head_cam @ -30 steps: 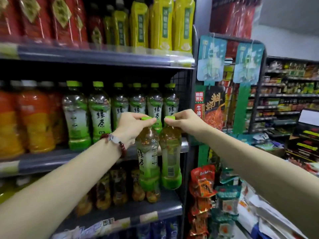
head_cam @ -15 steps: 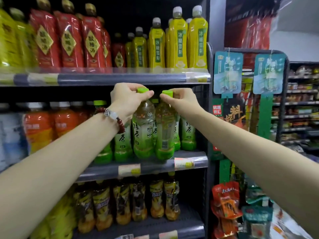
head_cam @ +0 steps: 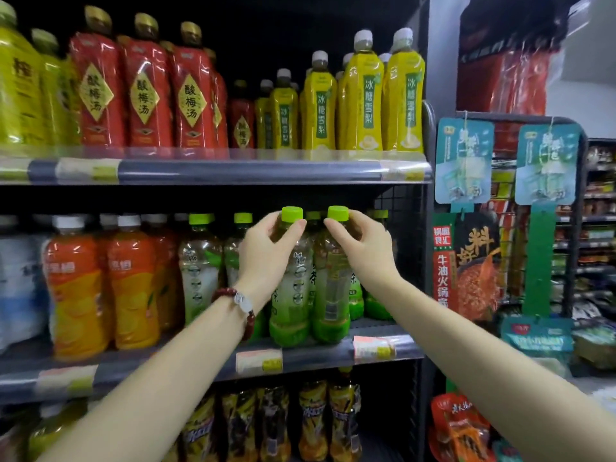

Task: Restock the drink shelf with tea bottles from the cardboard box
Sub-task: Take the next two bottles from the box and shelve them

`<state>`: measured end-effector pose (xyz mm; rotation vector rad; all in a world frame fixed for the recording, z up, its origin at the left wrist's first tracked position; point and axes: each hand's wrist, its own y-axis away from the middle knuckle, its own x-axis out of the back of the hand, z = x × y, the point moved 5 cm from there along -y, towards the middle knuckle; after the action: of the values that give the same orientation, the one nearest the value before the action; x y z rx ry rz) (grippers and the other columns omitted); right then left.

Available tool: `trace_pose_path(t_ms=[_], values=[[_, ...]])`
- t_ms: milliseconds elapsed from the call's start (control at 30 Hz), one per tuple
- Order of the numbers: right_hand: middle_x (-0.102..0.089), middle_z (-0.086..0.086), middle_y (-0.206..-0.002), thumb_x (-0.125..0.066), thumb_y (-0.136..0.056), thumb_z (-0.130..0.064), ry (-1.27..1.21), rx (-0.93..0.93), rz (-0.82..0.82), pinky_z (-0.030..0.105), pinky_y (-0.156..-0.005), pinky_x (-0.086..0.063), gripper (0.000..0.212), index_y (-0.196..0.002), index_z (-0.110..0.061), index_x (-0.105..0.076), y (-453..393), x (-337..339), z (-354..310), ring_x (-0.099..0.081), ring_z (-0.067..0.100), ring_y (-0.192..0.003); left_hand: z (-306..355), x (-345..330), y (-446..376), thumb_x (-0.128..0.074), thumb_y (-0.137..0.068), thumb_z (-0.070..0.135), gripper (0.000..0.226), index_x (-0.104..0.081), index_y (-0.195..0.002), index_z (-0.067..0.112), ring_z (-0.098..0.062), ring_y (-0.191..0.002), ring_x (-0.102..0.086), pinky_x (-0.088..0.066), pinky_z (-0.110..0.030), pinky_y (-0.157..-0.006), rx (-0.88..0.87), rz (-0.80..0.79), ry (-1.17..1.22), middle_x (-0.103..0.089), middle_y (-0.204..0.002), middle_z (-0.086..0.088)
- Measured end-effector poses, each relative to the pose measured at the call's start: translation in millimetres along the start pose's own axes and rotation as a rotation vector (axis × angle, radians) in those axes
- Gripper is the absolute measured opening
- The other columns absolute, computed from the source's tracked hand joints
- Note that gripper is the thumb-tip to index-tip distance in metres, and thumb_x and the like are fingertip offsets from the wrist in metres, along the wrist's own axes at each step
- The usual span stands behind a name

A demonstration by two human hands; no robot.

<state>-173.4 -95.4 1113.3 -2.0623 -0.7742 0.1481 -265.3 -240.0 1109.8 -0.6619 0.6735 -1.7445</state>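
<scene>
Left hand: pinches neck of left green-capped clear plastic tea bottle.
Right hand: pinches its twin.
Bottles: upright, side by side, bases at grey metal shelf lip; free space lies straight behind.

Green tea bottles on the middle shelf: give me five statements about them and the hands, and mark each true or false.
1. Each hand grips one green-capped bottle by its neck. True: left hand on the left bottle, right hand on the right bottle.
2. Both bottles stand at the front edge of the middle shelf. True.
3. The held bottles have white caps. False: green.
4. Red bottles stand on the shelf above. True.
5. The bracelet is on the right wrist. False: left.
</scene>
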Motion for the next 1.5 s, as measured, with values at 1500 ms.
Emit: trace_pose_path(t_ms=[1500], values=[[-0.050,-0.032,-0.099,-0.076,-0.075,-0.015,-0.165,-0.371,-0.189,0.007,-0.064,-0.038,0.058,-0.110,-0.045,-0.041,39,-44,109,-0.050,-0.024,-0.086,-99,-24,56,-0.072,-0.076,0.040,0.081,-0.034,-0.141,0.008,-0.025,-0.129,-0.045,-0.042,-0.034,-0.101,0.345,0.053,-0.315,-0.046,-0.141,-0.012]])
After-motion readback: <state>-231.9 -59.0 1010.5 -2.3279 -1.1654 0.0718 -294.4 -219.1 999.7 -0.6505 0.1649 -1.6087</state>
